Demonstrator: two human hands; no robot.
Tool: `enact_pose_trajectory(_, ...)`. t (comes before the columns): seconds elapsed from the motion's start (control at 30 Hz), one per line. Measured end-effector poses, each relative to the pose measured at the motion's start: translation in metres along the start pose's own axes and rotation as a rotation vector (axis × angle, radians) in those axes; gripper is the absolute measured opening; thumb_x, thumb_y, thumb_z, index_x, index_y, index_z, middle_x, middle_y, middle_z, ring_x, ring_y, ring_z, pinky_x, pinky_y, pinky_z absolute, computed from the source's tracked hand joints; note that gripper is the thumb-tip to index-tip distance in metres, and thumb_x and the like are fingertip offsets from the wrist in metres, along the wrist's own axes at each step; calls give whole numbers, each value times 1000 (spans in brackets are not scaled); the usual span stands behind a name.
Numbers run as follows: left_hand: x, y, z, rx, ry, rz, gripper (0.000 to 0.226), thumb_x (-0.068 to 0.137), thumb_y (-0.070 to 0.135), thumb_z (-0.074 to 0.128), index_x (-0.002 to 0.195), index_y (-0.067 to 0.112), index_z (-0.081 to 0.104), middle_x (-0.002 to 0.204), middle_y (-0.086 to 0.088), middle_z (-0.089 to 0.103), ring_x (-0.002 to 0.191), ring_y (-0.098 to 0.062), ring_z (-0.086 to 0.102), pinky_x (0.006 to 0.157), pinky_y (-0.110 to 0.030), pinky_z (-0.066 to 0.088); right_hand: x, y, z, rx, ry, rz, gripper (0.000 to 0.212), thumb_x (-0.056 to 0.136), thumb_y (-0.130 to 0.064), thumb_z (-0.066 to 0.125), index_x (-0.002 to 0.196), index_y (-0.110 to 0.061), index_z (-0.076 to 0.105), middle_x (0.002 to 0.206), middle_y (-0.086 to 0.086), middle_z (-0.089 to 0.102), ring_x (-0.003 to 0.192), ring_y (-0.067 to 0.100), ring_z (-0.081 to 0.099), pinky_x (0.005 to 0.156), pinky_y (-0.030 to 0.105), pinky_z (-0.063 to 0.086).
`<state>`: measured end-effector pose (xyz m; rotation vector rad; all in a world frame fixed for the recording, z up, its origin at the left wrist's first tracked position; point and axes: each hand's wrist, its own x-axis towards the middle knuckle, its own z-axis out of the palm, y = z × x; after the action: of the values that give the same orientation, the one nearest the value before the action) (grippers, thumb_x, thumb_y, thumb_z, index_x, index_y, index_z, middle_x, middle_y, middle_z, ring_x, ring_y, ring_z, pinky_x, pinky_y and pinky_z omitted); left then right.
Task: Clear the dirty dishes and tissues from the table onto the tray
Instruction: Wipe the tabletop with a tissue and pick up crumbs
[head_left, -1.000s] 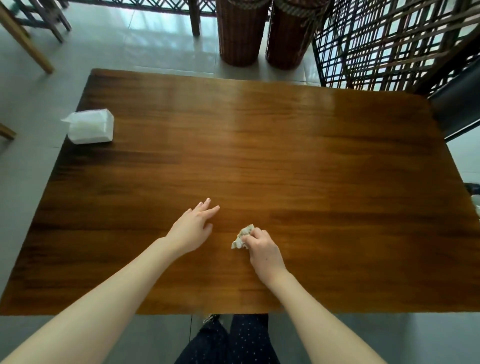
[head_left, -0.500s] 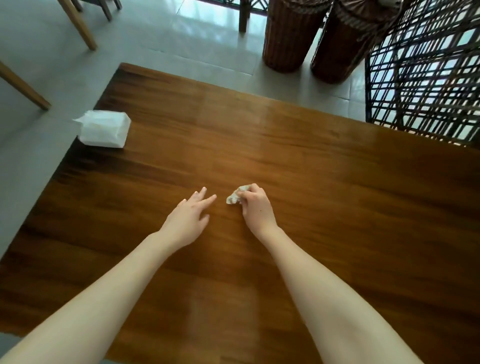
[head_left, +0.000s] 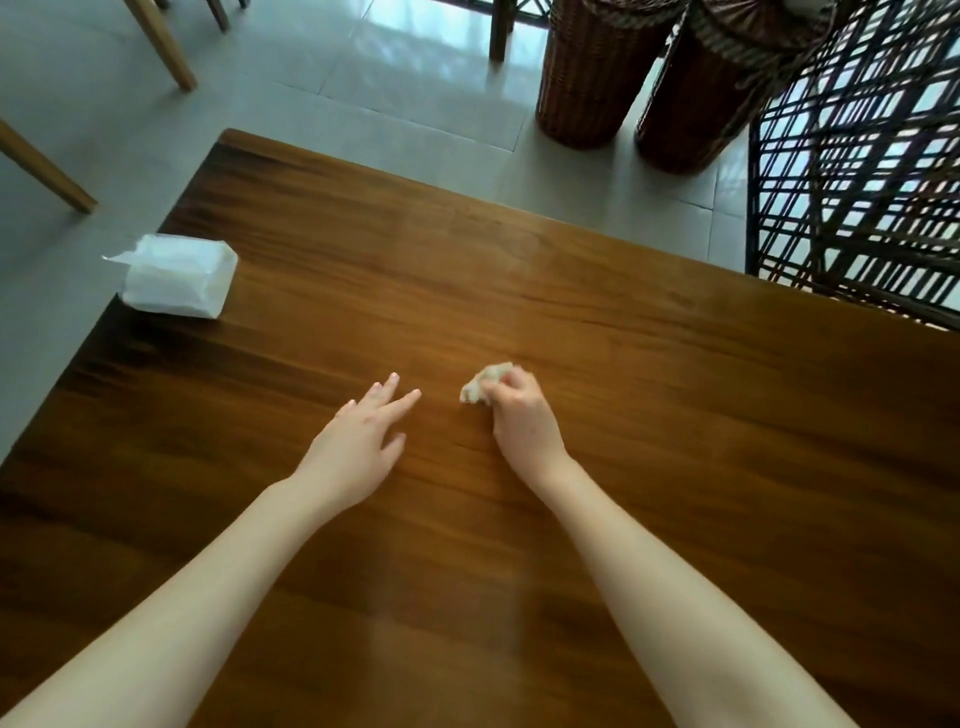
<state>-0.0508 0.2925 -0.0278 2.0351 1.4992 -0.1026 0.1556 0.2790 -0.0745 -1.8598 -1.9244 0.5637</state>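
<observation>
Wooden table (head_left: 623, 364), crumpled tissue (head_left: 484, 383) in right hand (head_left: 524, 421), long axis diagonal.

Pale grey floor tiles (head_left: 291, 93) ran out beyond the far edge of the brown wooden table (head_left: 649, 374), and daylight glared off them near the top. A tall dark wicker basket (head_left: 592, 78) stood on the tiles with a second basket (head_left: 701, 109) just beside it and a dark wooden post (head_left: 498, 31) to their left. A dark lattice screen (head_left: 857, 171) filled the upper right, with brightness showing through its gaps. Light wooden chair legs (head_left: 161, 47) slanted in at upper left.
</observation>
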Motion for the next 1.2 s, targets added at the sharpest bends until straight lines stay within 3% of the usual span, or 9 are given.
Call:
enact_pose_trajectory(0.23, -2, -8, 6, -35, -11, -50, 57, 98, 25, 47, 149, 34, 22, 159, 5, 8, 146, -15, 10, 116, -35, 15, 91, 40, -18, 80, 345, 546, 31, 92, 3, 45, 107, -8, 70, 106, 10, 53, 101, 25, 55, 85, 23, 43)
enact_pose_trajectory(0.47, -11, 2, 17, -59, -20, -33, 56, 99, 26, 46, 149, 34, 22, 159, 6, 9, 147, -15, 11, 117, -35, 15, 44, 5, 4, -23, 66, 73, 32, 87, 12, 49, 106, -5, 69, 108, 9, 56, 108, 25, 54, 96, 32, 47)
enact_pose_trajectory(0.53, -13, 6, 18, -70, -28, -16, 56, 99, 25, 45, 150, 34, 22, 160, 6, 8, 147, -15, 10, 117, -34, 15, 25, 22, -10, -23, 31, 50, 31, 88, 9, 51, 107, -8, 70, 108, 7, 57, 105, 21, 55, 93, 30, 48)
enact_pose_trajectory(0.67, -27, 14, 24, -96, -40, 31, 56, 99, 23, 45, 150, 34, 22, 160, 6, 8, 147, -14, 9, 117, -33, 13, -25, 81, -54, -17, 192, 376, 25, 92, 1, 51, 108, -5, 70, 103, 4, 57, 99, 20, 58, 86, 22, 44)
enact_pose_trajectory(0.83, -55, 17, 27, -76, -36, 65, 56, 100, 23, 44, 150, 34, 22, 160, 5, 8, 147, -14, 9, 117, -34, 14, -93, 116, -77, -36, 414, 896, 23, 92, -2, 55, 111, -1, 67, 111, 15, 60, 103, 30, 60, 87, 32, 47)
enact_pose_trajectory(0.9, -69, 18, 29, -63, -56, 67, 55, 100, 23, 43, 150, 34, 22, 160, 5, 7, 147, -15, 9, 117, -34, 14, -104, 86, -60, -19, 404, 862, 22, 92, -1, 54, 109, -4, 69, 109, 12, 61, 101, 27, 61, 83, 26, 44)
enact_pose_trajectory(1.03, -99, 26, 34, -26, -68, 99, 55, 100, 24, 43, 150, 36, 21, 160, 6, 7, 147, -17, 9, 117, -34, 16, -136, -6, -3, 30, 207, 526, 27, 91, -1, 55, 108, -15, 71, 110, -2, 61, 98, 13, 60, 84, 19, 45)
enact_pose_trajectory(1.13, -118, 26, 36, -16, -64, 139, 56, 100, 23, 44, 150, 35, 22, 160, 5, 8, 147, -16, 10, 117, -34, 15, -175, -48, 27, 26, 2, 259, 26, 91, 0, 55, 106, -15, 71, 115, -1, 62, 103, 15, 61, 92, 28, 51)
enact_pose_trajectory(1.2, -130, 23, 38, -3, -59, 161, 56, 99, 23, 44, 150, 35, 22, 160, 4, 9, 147, -16, 11, 117, -34, 15, -204, -46, 26, 40, -8, 243, 24, 92, -2, 55, 105, -14, 71, 116, 0, 62, 105, 16, 61, 93, 29, 51)
